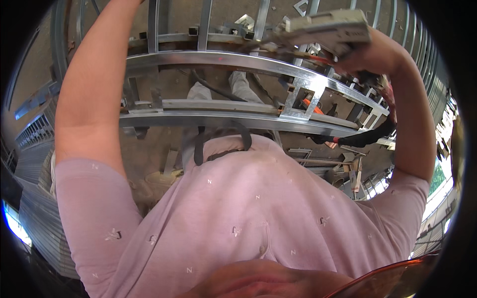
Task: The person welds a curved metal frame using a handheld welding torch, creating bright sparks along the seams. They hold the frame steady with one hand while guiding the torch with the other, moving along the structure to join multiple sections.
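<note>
My right hand is closed around a boxy, pale grey welding gun, raised over the far right of a frame of shiny metal tubes. The gun's blurred, narrow front end points left. From the hand a thick black-sleeved cable hangs down and curves back toward the frame. A small pinkish-red spot of light shows on the frame's long rail. My left forearm stretches up across the frame's left end. My left hand lies beyond the top edge, so what it touches is hidden.
Metal bars run away from me along the top. Stacked corrugated metal stands at the left. Orange-handled tools show through the frame at right. Offcuts and scrap pieces lie on the floor lower right. A dark hose passes beneath the frame.
</note>
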`<state>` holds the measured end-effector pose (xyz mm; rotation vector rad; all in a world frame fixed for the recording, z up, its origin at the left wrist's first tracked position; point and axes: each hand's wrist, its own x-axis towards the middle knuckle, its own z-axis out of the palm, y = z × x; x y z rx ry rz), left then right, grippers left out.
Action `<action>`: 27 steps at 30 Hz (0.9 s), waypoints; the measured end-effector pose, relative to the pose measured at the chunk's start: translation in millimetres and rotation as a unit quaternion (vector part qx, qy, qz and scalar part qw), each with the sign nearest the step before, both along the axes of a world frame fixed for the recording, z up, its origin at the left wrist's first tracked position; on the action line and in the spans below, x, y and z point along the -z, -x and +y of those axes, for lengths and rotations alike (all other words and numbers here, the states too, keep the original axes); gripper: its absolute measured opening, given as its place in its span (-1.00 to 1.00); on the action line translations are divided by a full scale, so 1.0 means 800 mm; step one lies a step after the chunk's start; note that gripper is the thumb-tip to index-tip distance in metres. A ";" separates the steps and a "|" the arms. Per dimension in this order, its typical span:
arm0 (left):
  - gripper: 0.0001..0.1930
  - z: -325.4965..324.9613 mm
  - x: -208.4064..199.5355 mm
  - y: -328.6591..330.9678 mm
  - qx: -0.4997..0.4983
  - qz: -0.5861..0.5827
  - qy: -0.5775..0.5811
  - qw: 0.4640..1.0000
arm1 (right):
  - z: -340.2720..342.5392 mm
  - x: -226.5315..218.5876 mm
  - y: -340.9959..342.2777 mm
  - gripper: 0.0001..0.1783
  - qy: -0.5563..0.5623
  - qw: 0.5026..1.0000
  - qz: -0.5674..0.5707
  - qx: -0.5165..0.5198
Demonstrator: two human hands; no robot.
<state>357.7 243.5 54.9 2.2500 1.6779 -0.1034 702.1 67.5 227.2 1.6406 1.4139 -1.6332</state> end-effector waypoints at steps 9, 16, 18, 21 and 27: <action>0.47 -0.027 0.002 -0.064 -0.036 0.090 0.006 0.995 | 0.070 0.034 0.044 -0.53 0.133 0.987 0.084 -0.025; 0.51 -0.026 0.022 -0.056 -0.020 0.110 -0.022 0.994 | 0.072 0.077 0.049 -0.52 0.110 0.974 0.200 -0.012; 0.52 -0.023 0.018 -0.060 -0.022 0.101 -0.013 0.995 | 0.073 0.082 0.052 -0.51 0.107 0.972 0.208 -0.011; 0.53 -0.022 0.025 -0.055 -0.005 0.094 -0.030 0.995 | 0.061 0.086 0.052 -0.51 0.061 0.970 0.236 0.012; 0.55 -0.013 0.050 -0.036 0.042 0.208 -0.104 0.972 | 0.065 0.092 0.063 -0.46 0.063 0.976 0.205 -0.028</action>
